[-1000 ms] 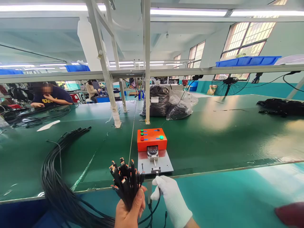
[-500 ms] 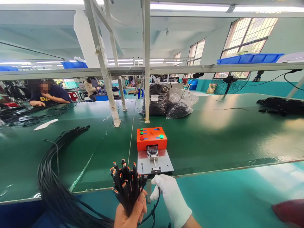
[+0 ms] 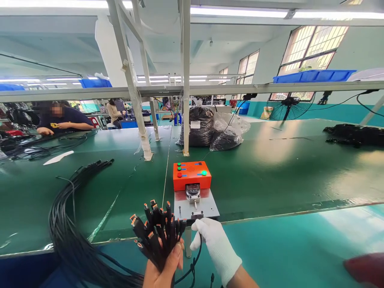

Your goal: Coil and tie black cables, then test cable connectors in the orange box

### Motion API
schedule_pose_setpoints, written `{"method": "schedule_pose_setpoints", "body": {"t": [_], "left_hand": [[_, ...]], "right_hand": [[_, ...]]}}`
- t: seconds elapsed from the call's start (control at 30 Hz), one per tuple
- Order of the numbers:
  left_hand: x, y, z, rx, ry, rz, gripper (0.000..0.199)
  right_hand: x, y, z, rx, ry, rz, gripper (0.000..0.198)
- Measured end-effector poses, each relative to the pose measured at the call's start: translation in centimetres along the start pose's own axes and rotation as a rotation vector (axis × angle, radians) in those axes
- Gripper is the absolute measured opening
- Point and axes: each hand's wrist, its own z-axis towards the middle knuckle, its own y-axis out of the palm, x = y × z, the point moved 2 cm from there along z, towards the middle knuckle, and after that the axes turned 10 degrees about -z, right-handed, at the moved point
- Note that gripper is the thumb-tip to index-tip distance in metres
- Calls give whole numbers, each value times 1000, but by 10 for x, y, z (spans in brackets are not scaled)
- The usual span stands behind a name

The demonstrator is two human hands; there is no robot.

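Note:
My bare left hand [image 3: 166,262] is wrapped round a bundle of black USB cables [image 3: 159,230], their plugs pointing up with orange at the tips. To its right, my right hand [image 3: 214,246] wears a white glove and pinches a single black cable [image 3: 197,256], which hangs down in a loop. Its fingertips are at the front edge of a metal plate [image 3: 207,202], by a small block; the plug end of this cable is hidden. On the plate sits a digital gauge [image 3: 192,189], in front of an orange box [image 3: 192,176] with a lit green button.
A long bunch of black cables [image 3: 64,212] curves over the left of the green table [image 3: 255,176]. Filled plastic bags [image 3: 201,126] stand behind the orange box, near white shelf posts [image 3: 186,80]. A person [image 3: 66,118] sits at the far left. More black items [image 3: 357,134] lie right.
The cable plugs in my left hand have spread and shifted slightly left. My gloved right hand stays at the plate's edge. The person at far left has lowered a hand from the face.

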Motion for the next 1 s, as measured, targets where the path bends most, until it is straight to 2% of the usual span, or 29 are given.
{"method": "schedule_pose_setpoints", "body": {"t": [0.1,0.13,0.17,0.23,0.27,0.33,0.4,0.47,0.53,0.73,0.87,1.0], "left_hand": [[6,-2,2,-44,-39,97,25],[8,-2,2,-68,-63,134,26],[10,-1,3,-91,-87,166,28],[12,2,2,-117,-127,227,30],[11,4,1,-124,-143,250,30],[9,8,-1,-117,-160,273,26],[7,10,-2,-40,-134,242,26],[6,9,-2,93,-68,171,31],[7,6,-1,186,-15,113,34],[2,1,3,50,-62,103,36],[-7,1,0,66,-8,200,38],[-11,-1,1,86,-11,179,38]], "right_hand": [[10,0,-15,-29,11,-273,14],[14,0,-21,22,-14,-360,16],[15,0,-27,110,-62,-404,25],[13,1,-40,294,-188,-312,43],[9,3,-45,330,-235,-216,45],[-1,9,-51,257,-233,11,39],[-12,14,-51,169,-171,172,30],[-18,14,-48,188,-108,226,22],[-18,10,-42,206,-68,191,20],[-7,2,-18,89,2,76,21],[-5,2,-8,66,15,77,23],[1,3,0,63,9,102,25]]}}
